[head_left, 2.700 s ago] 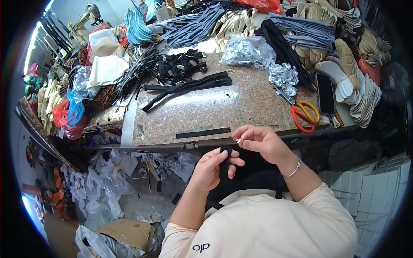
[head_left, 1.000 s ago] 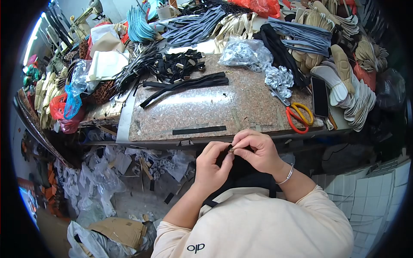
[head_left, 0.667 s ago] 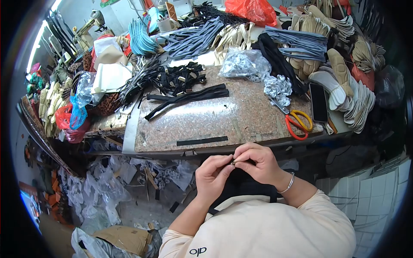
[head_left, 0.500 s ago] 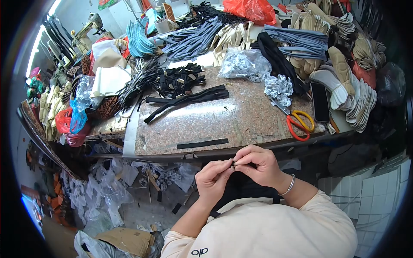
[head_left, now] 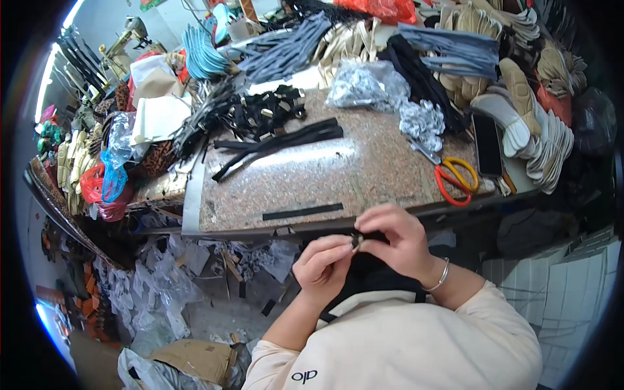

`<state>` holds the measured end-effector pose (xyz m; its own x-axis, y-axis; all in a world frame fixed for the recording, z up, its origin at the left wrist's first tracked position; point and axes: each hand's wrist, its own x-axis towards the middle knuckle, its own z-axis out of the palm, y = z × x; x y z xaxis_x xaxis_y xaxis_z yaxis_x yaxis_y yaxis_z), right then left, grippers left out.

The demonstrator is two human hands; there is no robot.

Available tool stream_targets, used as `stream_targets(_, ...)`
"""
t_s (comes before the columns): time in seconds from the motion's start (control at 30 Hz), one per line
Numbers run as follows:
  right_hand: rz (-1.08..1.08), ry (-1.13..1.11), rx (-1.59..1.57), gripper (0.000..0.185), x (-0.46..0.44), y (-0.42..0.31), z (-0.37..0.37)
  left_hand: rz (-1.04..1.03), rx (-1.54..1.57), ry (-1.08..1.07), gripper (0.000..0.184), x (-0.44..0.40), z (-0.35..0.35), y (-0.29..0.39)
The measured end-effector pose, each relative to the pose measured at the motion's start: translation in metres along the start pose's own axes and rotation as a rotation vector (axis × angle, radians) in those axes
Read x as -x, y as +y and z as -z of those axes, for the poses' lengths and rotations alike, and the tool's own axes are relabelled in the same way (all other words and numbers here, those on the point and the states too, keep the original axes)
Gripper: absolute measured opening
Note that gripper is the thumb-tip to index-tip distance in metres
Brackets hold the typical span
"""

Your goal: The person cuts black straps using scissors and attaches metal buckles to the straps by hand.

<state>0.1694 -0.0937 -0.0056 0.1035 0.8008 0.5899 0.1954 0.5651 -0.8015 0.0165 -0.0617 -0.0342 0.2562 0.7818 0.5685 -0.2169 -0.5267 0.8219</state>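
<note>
Just in front of the table edge, my left hand (head_left: pixel 323 265) pinches a small black strap piece (head_left: pixel 355 240) with a pale, metal-looking bit. My right hand (head_left: pixel 398 242), with a bracelet on its wrist, meets it from the other side. Its thumb and forefinger are curled around the piece, with the forefinger a little raised. The fingers cover most of the piece. Closest on the stone tabletop (head_left: pixel 286 185) is one short black strip (head_left: pixel 302 212). Farther back lie longer black strips (head_left: pixel 279 144) and a tangle of black straps with metal buckles (head_left: pixel 263 116).
Scissors (head_left: pixel 457 182) with red and yellow handles and a phone (head_left: pixel 487 146) lie at the right. Behind them sit crumpled foil (head_left: pixel 422 125), a clear bag (head_left: pixel 365 86) and bundled grey straps (head_left: pixel 448 51). Scraps and plastic (head_left: pixel 159 279) cover the floor at left.
My right forefinger has lifted from the pinch, and the fingers of that hand have spread a little. The left hand keeps its hold. The whole view has shifted slightly.
</note>
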Motion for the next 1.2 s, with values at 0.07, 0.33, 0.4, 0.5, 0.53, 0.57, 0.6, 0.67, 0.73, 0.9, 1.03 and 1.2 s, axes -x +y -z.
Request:
stream_targets(0.07,-0.312,-0.011,-0.214,0.013,0.011,0.0,-0.001,-0.207,-0.169,0.013,0.018,0.001,0.002,-0.001)
stream_targets(0.33,-0.683,-0.041,-0.478,0.012,0.021,0.003,-0.004,-0.503,-0.423,-0.064,0.019,0.002,0.005,-0.011)
stream_targets(0.4,-0.711,-0.025,-0.484,0.013,0.022,0.004,-0.003,-0.497,-0.452,-0.098,0.019,0.001,0.003,-0.01)
stream_targets(0.5,-0.739,-0.012,-0.49,0.013,0.021,0.008,-0.003,-0.492,-0.485,-0.13,0.019,0.002,0.001,-0.01)
stream_targets(0.53,-0.749,-0.022,-0.483,0.014,0.022,0.01,-0.002,-0.442,-0.445,-0.118,0.019,0.003,0.001,-0.011)
stream_targets(0.57,-0.758,-0.031,-0.476,0.014,0.022,0.013,-0.001,-0.392,-0.405,-0.106,0.019,0.004,0.0,-0.012)
stream_targets(0.6,-0.767,-0.039,-0.468,0.014,0.022,0.014,0.0,-0.343,-0.364,-0.095,0.02,0.005,0.0,-0.012)
stream_targets(0.67,-0.779,-0.045,-0.46,0.015,0.021,0.015,0.001,-0.291,-0.321,-0.085,0.02,0.006,0.0,-0.012)
stream_targets(0.73,-0.79,-0.058,-0.382,0.014,0.019,0.013,0.002,0.202,-0.036,-0.057,0.023,0.007,0.005,-0.008)
stream_targets(0.9,-0.758,-0.087,-0.286,0.014,0.018,0.012,-0.002,0.729,0.255,-0.064,0.028,0.011,0.014,-0.01)
stream_targets(1.03,-0.74,-0.093,-0.292,0.013,0.018,0.014,-0.002,0.778,0.279,-0.134,0.031,0.01,0.019,-0.011)
stream_targets(1.2,-0.827,-0.087,-0.389,0.012,0.016,0.017,0.002,0.809,0.301,-0.197,0.034,0.006,0.027,-0.004)
